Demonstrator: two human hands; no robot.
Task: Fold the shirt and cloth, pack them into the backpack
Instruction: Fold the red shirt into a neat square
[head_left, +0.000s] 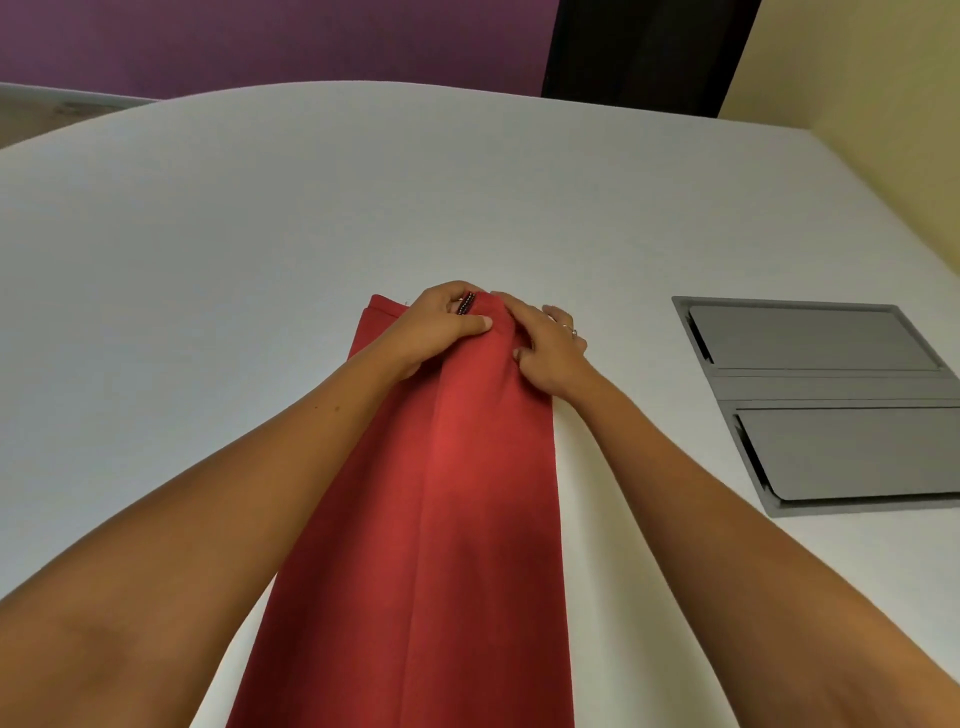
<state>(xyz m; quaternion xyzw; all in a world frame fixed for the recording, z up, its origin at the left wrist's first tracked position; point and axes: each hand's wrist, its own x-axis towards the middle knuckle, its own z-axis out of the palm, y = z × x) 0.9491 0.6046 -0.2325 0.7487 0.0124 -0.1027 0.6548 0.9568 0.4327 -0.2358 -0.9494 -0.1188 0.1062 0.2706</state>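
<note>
- Red garment (457, 519) folded into long narrow strip, lying on white desk (208, 260), running from near edge up toward desk middle; shirt or cloth, cannot tell which.
- Lengthwise crease down strip, left layer sitting slightly lower than right one.
- Far end of strip squared off at left corner, bunched under both hands at right.
- Small dark patterned bit, tag or trim, peeking out at far end between fingers; too small to identify.
- Left hand (441, 325) on far end, fingers curled over top edge, thumb pressed flat across fabric, gripping it.
- Right hand (548, 348) just beside left, touching it, fingers bent and pinching fabric at right edge of far end; ring (573, 330) on one finger.
- Both forearms bare, reaching in from near edge on either side of strip.
- Grey flat panel (826, 405) with two recessed sections set in desk toward right edge, well apart from garment.
- Purple wall (260, 41) beyond far edge, dark vertical band (644, 52) next to it, yellow wall (857, 78) at right.
</note>
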